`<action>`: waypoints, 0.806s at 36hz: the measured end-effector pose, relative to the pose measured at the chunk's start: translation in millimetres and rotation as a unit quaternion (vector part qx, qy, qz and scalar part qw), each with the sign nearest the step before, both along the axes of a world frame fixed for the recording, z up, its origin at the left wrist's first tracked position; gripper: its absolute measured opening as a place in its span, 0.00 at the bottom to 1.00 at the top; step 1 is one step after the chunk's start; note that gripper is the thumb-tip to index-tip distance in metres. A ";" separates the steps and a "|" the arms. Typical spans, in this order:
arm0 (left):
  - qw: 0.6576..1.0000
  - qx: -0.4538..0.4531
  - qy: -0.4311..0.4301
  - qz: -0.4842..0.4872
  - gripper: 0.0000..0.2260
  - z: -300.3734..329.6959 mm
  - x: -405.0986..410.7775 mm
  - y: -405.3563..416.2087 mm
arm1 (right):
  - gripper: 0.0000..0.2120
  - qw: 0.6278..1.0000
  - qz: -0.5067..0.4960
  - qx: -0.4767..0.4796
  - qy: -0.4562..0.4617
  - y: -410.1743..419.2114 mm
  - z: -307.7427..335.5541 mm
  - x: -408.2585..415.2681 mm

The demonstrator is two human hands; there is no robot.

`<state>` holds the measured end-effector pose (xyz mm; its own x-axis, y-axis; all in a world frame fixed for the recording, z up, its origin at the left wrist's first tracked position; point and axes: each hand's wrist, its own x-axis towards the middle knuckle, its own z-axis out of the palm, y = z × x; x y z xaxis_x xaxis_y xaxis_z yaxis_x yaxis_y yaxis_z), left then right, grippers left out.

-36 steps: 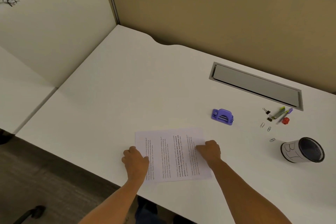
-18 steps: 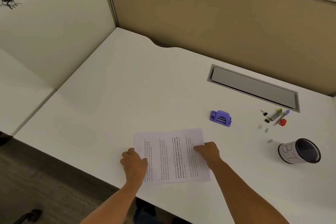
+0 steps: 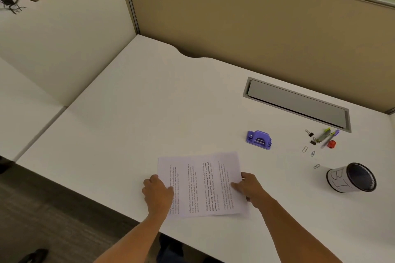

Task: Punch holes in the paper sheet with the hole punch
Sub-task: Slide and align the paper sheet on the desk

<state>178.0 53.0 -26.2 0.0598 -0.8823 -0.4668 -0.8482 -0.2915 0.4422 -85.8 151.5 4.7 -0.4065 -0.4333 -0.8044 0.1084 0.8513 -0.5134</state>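
Observation:
A printed paper sheet [image 3: 198,186] lies on the white desk [image 3: 139,113] near its front edge, text running sideways. My left hand [image 3: 157,193] grips the sheet's left edge with curled fingers. My right hand [image 3: 249,187] holds the right edge, fingers on top and thumb at the side. That right side looks slightly raised, with a second edge showing beneath it. The purple hole punch [image 3: 259,140] stands on the desk beyond the sheet's far right corner, apart from both hands.
A mesh pen cup [image 3: 352,178] lies on its side at the right. Paper clips [image 3: 305,149], binder clips [image 3: 310,134], a highlighter [image 3: 323,134] and a small red object [image 3: 331,144] sit beyond it. A grey cable hatch [image 3: 297,103] is near the partition wall.
My right hand has slid from on top of the sheet out to its right edge. The left hand stays at the left edge. The hole punch has not moved.

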 end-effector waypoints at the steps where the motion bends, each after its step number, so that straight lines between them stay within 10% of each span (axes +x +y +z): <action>1: 1.000 0.002 -0.004 -0.002 0.24 0.8 0.5 -0.4 | 0.10 1.000 -0.005 -0.006 -0.002 1.9 0.3 0.7; 18: 1.000 0.003 0.005 -0.021 0.30 6.0 3.8 -6.7 | 0.11 0.995 -0.087 -0.047 -0.035 16.5 -11.1 6.4; 29: 0.976 0.079 0.201 0.011 0.22 14.8 14.7 -34.7 | 0.12 0.990 -0.085 -0.110 -0.039 21.5 -9.5 -1.1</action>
